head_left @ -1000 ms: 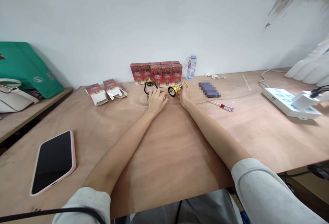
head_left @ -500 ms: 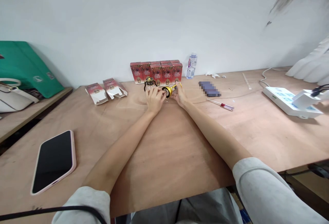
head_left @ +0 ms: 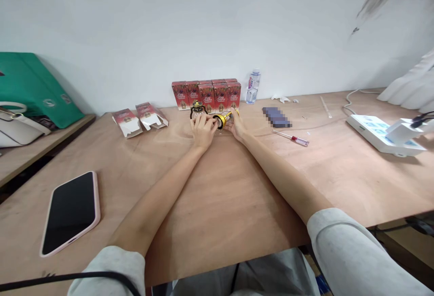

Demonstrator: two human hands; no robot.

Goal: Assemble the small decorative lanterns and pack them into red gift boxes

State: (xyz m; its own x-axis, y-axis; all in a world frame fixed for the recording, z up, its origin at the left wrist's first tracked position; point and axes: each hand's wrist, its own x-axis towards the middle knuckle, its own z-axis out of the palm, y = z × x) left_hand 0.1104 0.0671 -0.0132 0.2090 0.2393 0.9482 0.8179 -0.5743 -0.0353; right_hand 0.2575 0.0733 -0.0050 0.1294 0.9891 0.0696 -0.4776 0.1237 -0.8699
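A small gold lantern (head_left: 222, 120) lies tilted between my hands, its dark round base facing left. My right hand (head_left: 237, 126) is closed around its right end. My left hand (head_left: 204, 132) has its fingertips pressed together at the base; whether they pinch some small part is too small to tell. Just behind my left hand stands a black lantern (head_left: 197, 110) with a gold top, its lower part hidden by the fingers. Several red printed boxes (head_left: 206, 97) stand in rows behind both lanterns.
Two opened red boxes (head_left: 128, 121) lie left. A bottle (head_left: 252, 87), a blurred dark item (head_left: 277, 117) and a screwdriver (head_left: 291, 138) are right of my hands. A power strip (head_left: 379, 132) sits far right, a phone (head_left: 71, 212) front left, bags (head_left: 40, 90) far left.
My left hand has shifted very slightly left, and its fingers have moved a little at the gold lantern's base. My right hand keeps its hold.
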